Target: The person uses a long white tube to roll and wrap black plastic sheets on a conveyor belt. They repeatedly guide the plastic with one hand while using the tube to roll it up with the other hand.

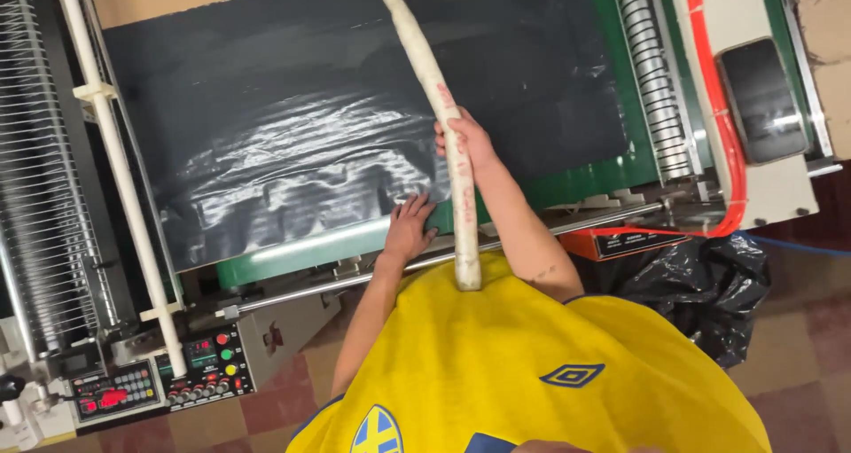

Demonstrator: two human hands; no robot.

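Person stands at a bag machine, head camera looking down over a yellow shirt (532, 364).

Right hand (465, 143) is clenched round a long white tube (439, 107), fingers wrapped across it from the right side. Tube's long axis runs from top centre of the view down to the person's chest; its near end (468, 276) sits against the shirt, its far end passes out of view at the top. The grip falls a little past the tube's middle, toward the near end. The tube lies over the sheet; whether it touches it cannot be told.

Left hand (409, 227) lies flat, fingers spread and released, palm down on the near edge of the dark plastic sheet (292, 116). It holds nothing. It sits just left of the tube, not touching it. The right hand is the only one on the tube; the left is nearer the sheet's edge.

Sheet is spread over a green bed (576, 183), wrinkled and glossy in its near half.

Count: one tube, one sheet, two hands. One control panel (164, 378) at lower left with coloured buttons. One white rail (120, 169) along the left. One ribbed roller (651, 72) on the right, one red hose (722, 125) beside it. One black bag (700, 285) on the floor at right.
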